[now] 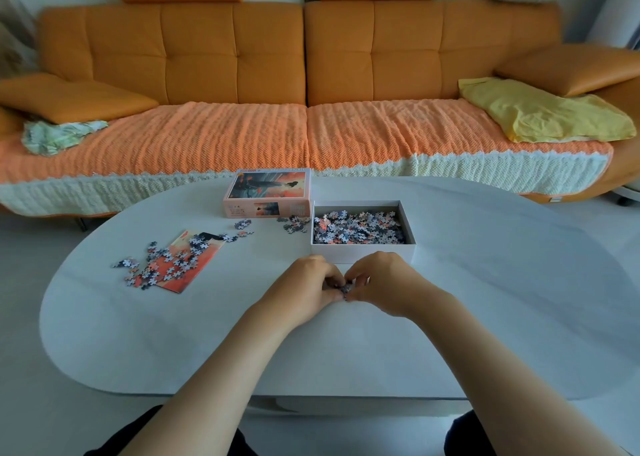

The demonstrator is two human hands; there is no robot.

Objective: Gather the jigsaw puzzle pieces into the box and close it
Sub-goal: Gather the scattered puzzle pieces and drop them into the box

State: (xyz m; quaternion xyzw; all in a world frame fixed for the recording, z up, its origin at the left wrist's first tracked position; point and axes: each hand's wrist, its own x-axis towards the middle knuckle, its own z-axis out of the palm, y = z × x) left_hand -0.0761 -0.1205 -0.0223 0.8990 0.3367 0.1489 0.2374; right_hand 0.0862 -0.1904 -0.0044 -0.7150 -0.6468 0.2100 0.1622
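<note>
Gathering was judged to be the step in hand: a small clump of pieces [346, 288] was pinched between the left hand [306, 282] and the right hand [386, 282], the fingers of both curled in around it, low over the desk [485, 300]. Just beyond the hands the open box [362, 253] was seen, well filled with pieces, its near wall close to the knuckles. Farther off, beyond the left hand, the lid [268, 192] was set picture side up, with a few loose pieces [298, 226] lying between it and the box. Well out to the left of the left hand a larger scatter [162, 265] was spread over a printed sheet [194, 275]. For the step to be done well, the clump would need to be kept cupped from below while it is carried forward over the near wall, and let go low inside the box, so that nothing bounces out. Whether any piece was left on the desk beneath the palms could not be told, so that spot should be checked. The scatter might best be tipped in from its sheet, a judgement only.
</note>
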